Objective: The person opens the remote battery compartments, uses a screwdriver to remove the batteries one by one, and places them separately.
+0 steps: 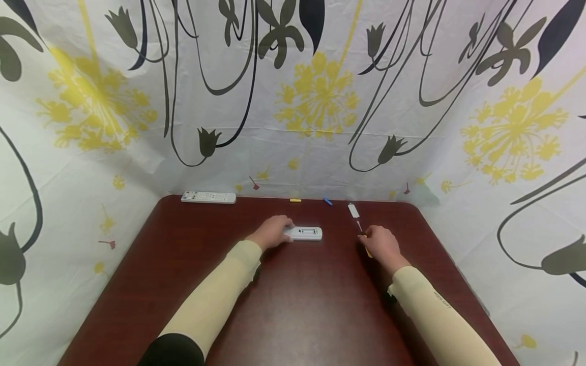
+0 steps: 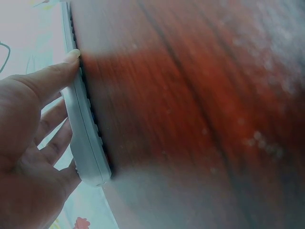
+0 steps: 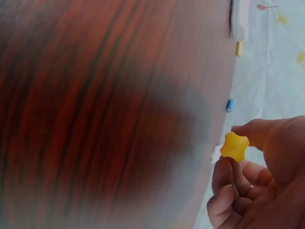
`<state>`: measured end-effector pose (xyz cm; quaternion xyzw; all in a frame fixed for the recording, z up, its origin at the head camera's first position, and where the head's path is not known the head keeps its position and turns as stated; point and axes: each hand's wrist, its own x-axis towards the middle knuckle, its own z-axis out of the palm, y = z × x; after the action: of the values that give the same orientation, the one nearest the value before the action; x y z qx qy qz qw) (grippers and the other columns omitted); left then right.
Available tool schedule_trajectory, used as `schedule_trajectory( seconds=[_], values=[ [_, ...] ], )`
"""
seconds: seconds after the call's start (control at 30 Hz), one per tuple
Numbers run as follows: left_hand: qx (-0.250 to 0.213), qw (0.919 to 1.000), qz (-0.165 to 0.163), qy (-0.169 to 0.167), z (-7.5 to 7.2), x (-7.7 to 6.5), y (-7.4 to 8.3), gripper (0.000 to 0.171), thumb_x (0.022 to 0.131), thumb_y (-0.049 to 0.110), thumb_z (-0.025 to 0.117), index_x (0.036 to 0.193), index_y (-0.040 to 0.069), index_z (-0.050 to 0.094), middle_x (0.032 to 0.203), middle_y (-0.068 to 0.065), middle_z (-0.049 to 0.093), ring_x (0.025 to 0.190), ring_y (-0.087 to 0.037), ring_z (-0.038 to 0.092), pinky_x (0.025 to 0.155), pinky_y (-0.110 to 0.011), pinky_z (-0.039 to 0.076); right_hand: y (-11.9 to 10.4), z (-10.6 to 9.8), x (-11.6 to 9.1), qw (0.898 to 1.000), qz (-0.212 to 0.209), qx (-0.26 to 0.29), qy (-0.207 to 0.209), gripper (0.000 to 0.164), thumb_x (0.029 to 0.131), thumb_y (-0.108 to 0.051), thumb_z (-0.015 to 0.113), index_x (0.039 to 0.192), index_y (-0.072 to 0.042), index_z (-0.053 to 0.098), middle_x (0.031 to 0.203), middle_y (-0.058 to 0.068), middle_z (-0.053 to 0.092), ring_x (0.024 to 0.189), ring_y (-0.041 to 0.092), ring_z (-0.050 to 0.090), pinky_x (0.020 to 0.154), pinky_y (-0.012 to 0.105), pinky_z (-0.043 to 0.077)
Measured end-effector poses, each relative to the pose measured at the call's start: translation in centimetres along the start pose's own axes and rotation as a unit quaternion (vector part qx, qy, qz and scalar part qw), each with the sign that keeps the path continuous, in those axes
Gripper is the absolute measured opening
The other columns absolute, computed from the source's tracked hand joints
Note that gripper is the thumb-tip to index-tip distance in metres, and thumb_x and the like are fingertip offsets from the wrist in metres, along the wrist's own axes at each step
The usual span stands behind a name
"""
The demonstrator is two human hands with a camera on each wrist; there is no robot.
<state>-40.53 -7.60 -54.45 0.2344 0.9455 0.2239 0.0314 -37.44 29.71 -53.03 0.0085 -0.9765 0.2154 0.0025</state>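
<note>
My left hand (image 1: 273,232) holds a small white remote (image 1: 308,233) lying mid-table. In the left wrist view the thumb (image 2: 66,63) presses one long edge of the remote (image 2: 85,126) and the fingers curl behind the other. My right hand (image 1: 382,244) grips a screwdriver (image 1: 360,227) whose thin shaft points away toward a small white cover piece (image 1: 353,210). The right wrist view shows the screwdriver's yellow handle (image 3: 234,146) pinched between thumb and curled fingers.
A second, longer white remote (image 1: 208,197) lies at the back left of the dark red table (image 1: 302,315). A small yellow cylinder (image 1: 295,201) and a small blue one (image 1: 327,202) lie along the back edge. Flowered curtain walls close in three sides.
</note>
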Motion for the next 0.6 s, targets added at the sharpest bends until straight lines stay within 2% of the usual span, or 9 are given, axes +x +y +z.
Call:
schedule_trajectory(
  seconds=[0.27, 0.6],
  values=[
    [-0.002, 1.0000, 0.002, 0.000, 0.02, -0.05, -0.01, 0.036, 0.100, 0.026, 0.086, 0.130, 0.010, 0.076, 0.131, -0.007, 0.073, 0.122, -0.025, 0.065, 0.113, -0.043, 0.051, 0.34, 0.39, 0.17, 1.000, 0.003, 0.001, -0.006, 0.031, 0.106, -0.033, 0.072, 0.094, -0.005, 0.073, 0.069, 0.005, 0.065, 0.062, 0.023, 0.060, 0.061, 0.040, 0.048],
    [0.007, 1.0000, 0.000, -0.001, 0.16, 0.07, -0.12, 0.036, 0.100, 0.028, 0.086, 0.131, 0.012, 0.076, 0.131, -0.006, 0.073, 0.122, -0.024, 0.065, 0.113, -0.042, 0.051, 0.49, 0.84, 0.40, 1.000, 0.012, -0.004, -0.018, 0.035, 0.106, -0.031, 0.073, 0.080, -0.009, 0.069, 0.064, 0.004, 0.061, 0.057, 0.022, 0.056, 0.055, 0.038, 0.044]
  ],
)
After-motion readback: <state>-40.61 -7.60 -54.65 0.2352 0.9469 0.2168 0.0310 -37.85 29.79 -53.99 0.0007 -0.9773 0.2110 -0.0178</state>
